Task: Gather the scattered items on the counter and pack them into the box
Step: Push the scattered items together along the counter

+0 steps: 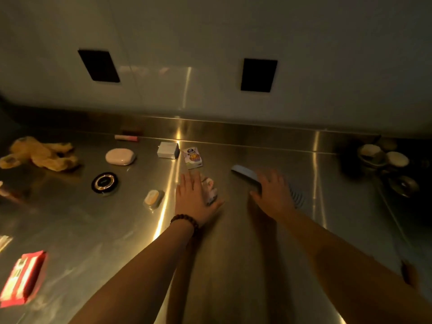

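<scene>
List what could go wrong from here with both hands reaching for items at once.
1. The left hand only partly covers a small pale item; on the slick steel counter it could skid away.
2. The right hand lies over a blue comb whose teeth stick out; a loose grip may let it tip out.
3. No box is in view, so carrying two things blind risks dropping one.

Stainless steel counter point(233, 265), yellow plush toy point(39, 154), pink tube point(126, 137), white oval case point(120, 156), black round disc point(104, 182), white box point(167, 150), small printed carton point(192, 157), red packet point(22, 278), blue comb point(247, 177)
</scene>
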{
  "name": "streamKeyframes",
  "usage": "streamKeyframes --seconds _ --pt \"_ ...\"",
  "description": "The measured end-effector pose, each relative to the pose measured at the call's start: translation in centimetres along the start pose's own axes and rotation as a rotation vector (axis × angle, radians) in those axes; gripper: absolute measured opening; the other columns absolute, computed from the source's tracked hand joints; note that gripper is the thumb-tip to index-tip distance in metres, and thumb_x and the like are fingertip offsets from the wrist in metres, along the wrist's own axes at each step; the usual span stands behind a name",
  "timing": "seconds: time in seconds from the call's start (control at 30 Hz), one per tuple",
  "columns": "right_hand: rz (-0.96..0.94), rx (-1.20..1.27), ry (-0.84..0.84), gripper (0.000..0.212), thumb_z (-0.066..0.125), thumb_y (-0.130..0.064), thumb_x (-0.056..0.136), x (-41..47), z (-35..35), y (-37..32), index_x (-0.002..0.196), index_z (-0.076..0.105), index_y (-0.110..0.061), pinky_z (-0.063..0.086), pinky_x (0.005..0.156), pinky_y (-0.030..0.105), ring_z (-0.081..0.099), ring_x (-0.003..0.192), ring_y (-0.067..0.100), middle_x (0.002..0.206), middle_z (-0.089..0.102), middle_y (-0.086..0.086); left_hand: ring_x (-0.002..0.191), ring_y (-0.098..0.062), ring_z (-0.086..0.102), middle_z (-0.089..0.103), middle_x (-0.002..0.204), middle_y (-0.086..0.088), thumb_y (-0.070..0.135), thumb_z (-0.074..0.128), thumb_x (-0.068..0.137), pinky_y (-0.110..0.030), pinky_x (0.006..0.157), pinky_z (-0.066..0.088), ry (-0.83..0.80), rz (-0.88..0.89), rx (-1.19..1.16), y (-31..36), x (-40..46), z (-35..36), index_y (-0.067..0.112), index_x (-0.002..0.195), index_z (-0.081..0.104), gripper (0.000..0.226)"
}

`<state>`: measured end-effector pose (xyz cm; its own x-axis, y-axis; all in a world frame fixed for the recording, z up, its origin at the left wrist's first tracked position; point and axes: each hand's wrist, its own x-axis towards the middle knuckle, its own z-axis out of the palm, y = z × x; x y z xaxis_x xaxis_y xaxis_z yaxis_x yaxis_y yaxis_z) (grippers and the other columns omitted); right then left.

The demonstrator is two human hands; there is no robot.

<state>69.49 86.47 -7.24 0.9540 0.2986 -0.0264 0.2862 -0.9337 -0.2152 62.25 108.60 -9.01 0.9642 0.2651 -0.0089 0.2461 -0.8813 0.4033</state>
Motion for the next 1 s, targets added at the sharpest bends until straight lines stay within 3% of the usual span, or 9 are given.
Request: streamKeyframes --seconds 0.13,0.3,0.4,0.53,0.7,0.9,1.0 --pt "0.002 -0.123 -0.079 0.068 0.049 -0.045 0.091 3.7 1.2 -0.9 0.148 0.015 -0.026 0.01 0.115 0.053 0.012 0.142 0.037 0.155 0.014 0.018 0.143 -0.029 -0.002 0.001 0.157 -0.007 0.073 0.056 0.069 -0.046 0.115 0.008 -0.057 0.059 -0.036 -1.2 2.1 1.8 0.028 0.147 0.005 0.104" --pt "0.027 -0.19 -0.065 0.05 0.039 -0.026 0.096 5.1 2.2 -0.7 0.144 0.026 -0.022 0.021 0.112 0.05 0.042 0.124 0.033 0.137 0.047 0.013 0.137 -0.028 0.019 0.03 0.147 -0.007 0.048 0.064 0.08 -0.041 0.11 0.021 0.026 0.235 -0.147 -1.3 2.7 2.8 0.031 0.139 0.035 0.069" --pt "-0.016 -0.208 -0.001 0.045 0.037 -0.018 0.096 4.7 2.3 -0.1 0.141 0.034 -0.022 0.028 0.104 0.044 0.047 0.116 0.03 0.125 0.054 0.011 0.129 -0.027 0.033 0.042 0.138 -0.009 0.042 0.065 0.081 -0.039 0.106 0.029 0.067 0.302 -0.168 -0.3 2.9 2.9 0.025 0.133 0.046 0.057" --pt "-0.029 -0.167 0.035 0.053 0.04 -0.014 0.092 3.1 1.1 0.9 0.143 0.031 -0.024 0.031 0.099 0.043 0.045 0.115 0.03 0.122 0.052 0.012 0.126 -0.027 0.037 0.043 0.136 -0.009 0.039 0.066 0.081 -0.041 0.106 0.034 0.052 0.294 -0.264 2.3 2.2 2.5 0.024 0.133 0.047 0.057" --pt "-0.021 -0.131 0.166 0.066 0.055 -0.021 0.085 -0.9 -3.2 4.2 0.145 0.027 -0.025 0.034 0.093 0.043 0.047 0.105 0.031 0.114 0.051 0.012 0.124 -0.025 0.039 0.041 0.138 -0.008 0.03 0.069 0.08 -0.032 0.104 0.03 -0.004 0.359 -0.315 8.2 0.5 2.1 0.021 0.135 0.044 0.061" --pt "0.137 -0.188 0.304 0.056 0.054 -0.015 0.088 -10.0 -10.0 13.8 0.141 0.037 -0.021 0.036 0.087 0.042 0.05 0.101 0.034 0.111 0.053 0.015 0.116 -0.032 0.046 0.051 0.128 -0.014 0.02 0.072 0.076 -0.031 0.099 0.032 -0.003 0.548 -0.352 17.8 -3.5 3.2 0.011 0.126 0.054 0.054" --pt "0.227 -0.238 0.355 0.054 0.056 -0.014 0.088 -16.0 -11.9 18.5 0.139 0.039 -0.019 0.039 0.085 0.044 0.051 0.1 0.034 0.11 0.054 0.016 0.124 -0.027 0.04 0.044 0.136 -0.011 0.023 0.07 0.079 -0.034 0.105 0.032 -0.118 0.585 -0.395 22.5 -6.8 4.7 0.015 0.132 0.049 0.057"
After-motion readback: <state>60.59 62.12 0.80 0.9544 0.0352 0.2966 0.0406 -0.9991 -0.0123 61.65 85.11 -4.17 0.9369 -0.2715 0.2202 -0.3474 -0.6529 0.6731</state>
